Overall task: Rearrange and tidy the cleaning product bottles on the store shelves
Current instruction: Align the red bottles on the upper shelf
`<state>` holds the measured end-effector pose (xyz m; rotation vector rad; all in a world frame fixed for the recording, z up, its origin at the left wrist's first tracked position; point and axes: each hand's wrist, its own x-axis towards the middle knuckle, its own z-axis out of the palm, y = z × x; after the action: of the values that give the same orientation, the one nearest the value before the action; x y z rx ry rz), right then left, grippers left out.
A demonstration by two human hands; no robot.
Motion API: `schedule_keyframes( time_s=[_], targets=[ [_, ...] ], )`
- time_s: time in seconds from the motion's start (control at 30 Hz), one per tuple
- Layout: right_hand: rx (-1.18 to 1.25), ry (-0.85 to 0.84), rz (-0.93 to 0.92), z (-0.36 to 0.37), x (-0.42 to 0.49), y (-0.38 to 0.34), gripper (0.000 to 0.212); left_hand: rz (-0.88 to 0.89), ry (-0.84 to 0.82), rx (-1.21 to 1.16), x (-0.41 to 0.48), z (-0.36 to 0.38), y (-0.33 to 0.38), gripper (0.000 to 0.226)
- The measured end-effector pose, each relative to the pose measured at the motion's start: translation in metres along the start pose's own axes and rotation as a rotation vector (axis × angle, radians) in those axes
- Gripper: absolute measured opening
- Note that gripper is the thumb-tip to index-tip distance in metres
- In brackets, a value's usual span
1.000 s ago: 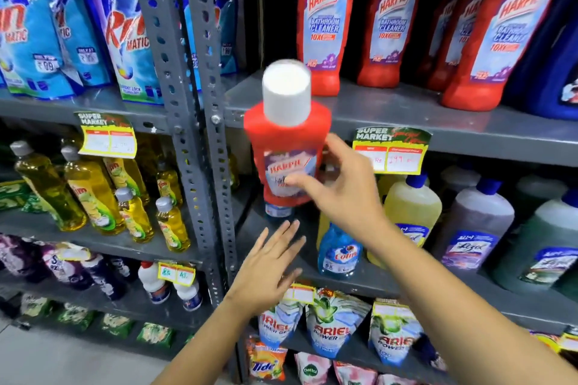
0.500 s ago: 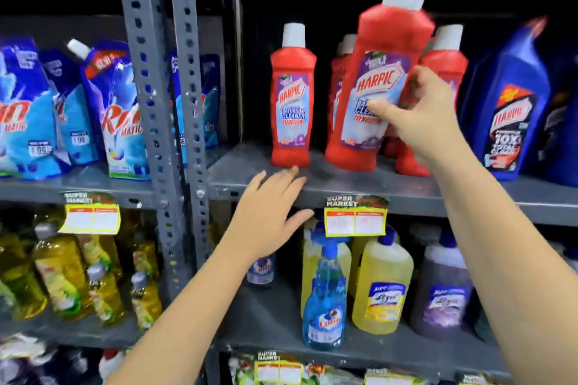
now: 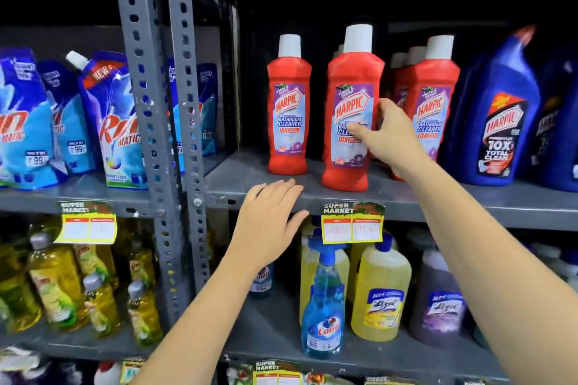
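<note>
Far left, blue pouches [image 3: 109, 122] fill the neighbouring bay, out of play. The left hand [image 3: 266, 222] sits low at the front edge of the shelf [image 3: 250, 178], fingers spread and loose, holding nothing; it looks to touch the shelf lip, though contact is hard to confirm. Just above and behind it stands one red bottle [image 3: 288, 109], upright and set back.

Right of that stands the held bottle [image 3: 352, 116], upright, base on the shelf close to the front edge, nearer than its neighbour. The right hand [image 3: 386, 134] wraps it from the right side, thumb across the label and the other fingers behind, closed around the body. The bottle therefore lies left of the palm, long axis vertical.

Further right, more red bottles [image 3: 433, 106] stand in a row set deeper, then a blue bottle [image 3: 500, 116].

The coming move likely turns on depth: the held bottle sits forward of the row, so a push away from the person would line it up. The right hand is the one placed to do it.
</note>
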<state>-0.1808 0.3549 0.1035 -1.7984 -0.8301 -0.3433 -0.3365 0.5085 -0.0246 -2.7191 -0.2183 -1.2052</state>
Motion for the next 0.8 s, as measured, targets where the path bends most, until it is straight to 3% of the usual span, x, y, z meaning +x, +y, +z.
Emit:
schedule_keyframes(
  time_s=[0.13,0.2,0.4,0.6,0.8],
  targets=[
    [-0.233,0.131,0.028,0.022,-0.032,-0.005,0.124,-0.006,0.002,-0.004,0.001,0.000,0.001,0.043],
    [-0.290,0.126,0.061,0.037,-0.042,-0.005,0.136,-0.013,-0.002,-0.005,0.001,0.000,0.001,0.043],
    [-0.243,0.083,0.131,0.046,-0.027,0.008,0.103,-0.033,0.020,-0.046,0.000,0.002,0.003,0.043],
    [-0.158,0.042,0.137,0.049,-0.001,0.025,0.093,-0.047,0.028,-0.064,-0.002,0.000,0.004,0.043],
    [-0.135,-0.004,0.142,0.056,0.022,0.036,0.096,-0.053,0.025,-0.068,-0.001,-0.001,0.004,0.044]
  ],
)
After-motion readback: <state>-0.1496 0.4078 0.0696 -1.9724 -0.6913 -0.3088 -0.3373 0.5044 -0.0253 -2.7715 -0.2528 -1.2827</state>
